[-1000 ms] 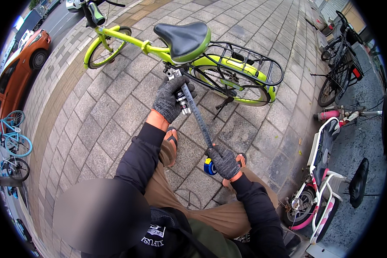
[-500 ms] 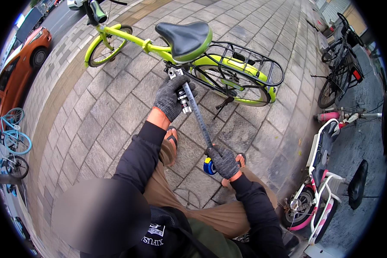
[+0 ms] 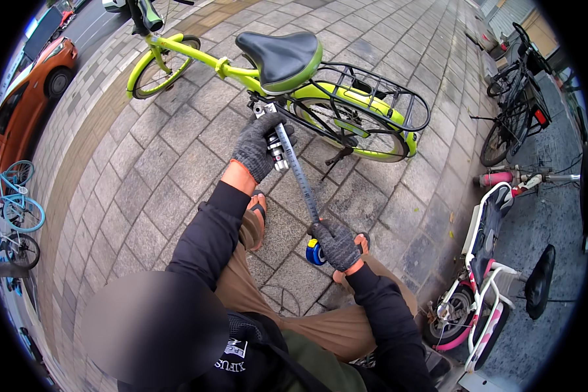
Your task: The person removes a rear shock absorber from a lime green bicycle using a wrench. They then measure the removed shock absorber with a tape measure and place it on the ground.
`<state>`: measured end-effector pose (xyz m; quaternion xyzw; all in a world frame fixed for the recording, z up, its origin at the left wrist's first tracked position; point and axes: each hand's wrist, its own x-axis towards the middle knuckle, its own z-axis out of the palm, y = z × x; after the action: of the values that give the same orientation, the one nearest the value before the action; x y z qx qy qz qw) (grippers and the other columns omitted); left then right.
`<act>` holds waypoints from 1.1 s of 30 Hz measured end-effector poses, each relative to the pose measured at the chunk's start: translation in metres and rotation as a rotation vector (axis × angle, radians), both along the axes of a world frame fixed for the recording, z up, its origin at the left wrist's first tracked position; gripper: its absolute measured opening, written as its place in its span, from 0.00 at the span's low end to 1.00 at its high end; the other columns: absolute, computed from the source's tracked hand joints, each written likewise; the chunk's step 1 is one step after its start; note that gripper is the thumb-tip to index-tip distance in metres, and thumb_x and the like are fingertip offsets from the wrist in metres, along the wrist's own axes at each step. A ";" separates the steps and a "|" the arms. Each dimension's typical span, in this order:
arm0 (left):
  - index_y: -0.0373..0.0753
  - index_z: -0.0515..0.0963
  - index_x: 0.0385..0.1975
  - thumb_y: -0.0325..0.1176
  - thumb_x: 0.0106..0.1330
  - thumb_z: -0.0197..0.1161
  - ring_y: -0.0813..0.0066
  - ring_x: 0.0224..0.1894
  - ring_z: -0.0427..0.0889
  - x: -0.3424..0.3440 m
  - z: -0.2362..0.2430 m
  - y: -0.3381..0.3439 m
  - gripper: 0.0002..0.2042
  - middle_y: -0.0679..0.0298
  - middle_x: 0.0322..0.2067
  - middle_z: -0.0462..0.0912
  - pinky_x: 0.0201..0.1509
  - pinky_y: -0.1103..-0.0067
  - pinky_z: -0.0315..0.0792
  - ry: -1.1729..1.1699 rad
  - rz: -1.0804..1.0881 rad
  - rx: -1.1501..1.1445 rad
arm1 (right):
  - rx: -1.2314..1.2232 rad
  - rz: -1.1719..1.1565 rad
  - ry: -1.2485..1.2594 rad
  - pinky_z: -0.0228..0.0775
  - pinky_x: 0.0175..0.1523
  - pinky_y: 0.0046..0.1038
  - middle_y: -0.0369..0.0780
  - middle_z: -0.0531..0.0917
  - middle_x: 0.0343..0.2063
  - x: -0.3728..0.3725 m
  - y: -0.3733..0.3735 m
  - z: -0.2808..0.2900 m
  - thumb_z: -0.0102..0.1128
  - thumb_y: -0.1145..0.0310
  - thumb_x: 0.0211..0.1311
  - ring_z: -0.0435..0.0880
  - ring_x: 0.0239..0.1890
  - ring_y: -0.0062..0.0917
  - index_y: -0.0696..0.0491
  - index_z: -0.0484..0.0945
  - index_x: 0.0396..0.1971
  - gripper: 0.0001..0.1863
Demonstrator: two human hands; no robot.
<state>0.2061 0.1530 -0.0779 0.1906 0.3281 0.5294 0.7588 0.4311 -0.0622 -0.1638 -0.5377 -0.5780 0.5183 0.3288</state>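
Observation:
Both my hands wear dark grey knit gloves. My left hand (image 3: pixel 256 147) is closed around a silver metal part (image 3: pixel 278 157) with rounded, cylindrical sections; its exact kind is unclear. The pulled-out blade (image 3: pixel 298 175) of a tape measure starts at this part, beside my left fingers, and slants down to my right hand (image 3: pixel 337 244). Closed over the blade near its case, that hand has the blue and yellow tape measure (image 3: pixel 315 252) beneath its fingers. Just beyond my left hand stands a lime-green bicycle (image 3: pixel 243 78) with a black and green saddle (image 3: pixel 282 60).
Stone paving (image 3: pixel 157 176) surrounds my sandalled feet. At the right are a white and pink two-wheeler (image 3: pixel 480 274) and a dark bicycle (image 3: pixel 513 111). An orange car (image 3: pixel 29 108) and a light blue bicycle (image 3: pixel 21 206) stand at the left. A rear rack (image 3: pixel 392 98) juts from the green bicycle.
Almost nothing differs. My hands, the metal part and the tape measure have shifted slightly left in the picture; the tape stays stretched between them.

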 end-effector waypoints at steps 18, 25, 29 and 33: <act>0.37 0.76 0.42 0.30 0.69 0.65 0.63 0.31 0.87 0.051 0.002 -0.014 0.07 0.57 0.30 0.84 0.39 0.65 0.87 -0.005 -0.086 0.017 | 0.041 -0.271 0.006 0.76 0.47 0.37 0.49 0.88 0.34 -0.016 0.064 0.052 0.55 0.54 0.76 0.88 0.39 0.40 0.57 0.87 0.39 0.21; 0.34 0.80 0.40 0.38 0.68 0.65 0.60 0.35 0.87 0.054 0.001 -0.011 0.13 0.56 0.33 0.85 0.44 0.61 0.85 -0.046 -0.111 -0.023 | 0.088 -0.252 -0.024 0.76 0.46 0.37 0.48 0.88 0.34 -0.013 0.068 0.053 0.54 0.54 0.76 0.87 0.37 0.39 0.56 0.87 0.38 0.21; 0.30 0.79 0.45 0.50 0.66 0.60 0.52 0.38 0.86 0.052 0.017 -0.019 0.25 0.51 0.37 0.86 0.48 0.55 0.84 -0.260 -0.168 -0.064 | 0.067 -0.285 0.062 0.76 0.46 0.36 0.48 0.88 0.33 -0.014 0.066 0.054 0.55 0.55 0.76 0.87 0.36 0.37 0.57 0.87 0.38 0.20; 0.35 0.80 0.50 0.53 0.67 0.55 0.50 0.37 0.86 0.053 0.014 -0.017 0.26 0.52 0.37 0.86 0.45 0.53 0.83 -0.265 -0.147 -0.078 | 0.095 -0.265 0.086 0.76 0.45 0.36 0.48 0.88 0.32 -0.017 0.064 0.053 0.56 0.57 0.75 0.87 0.36 0.36 0.59 0.86 0.38 0.19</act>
<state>0.2594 0.1355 -0.0642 0.1131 0.2303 0.4798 0.8391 0.4144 0.0021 -0.1105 -0.5704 -0.5112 0.4649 0.4440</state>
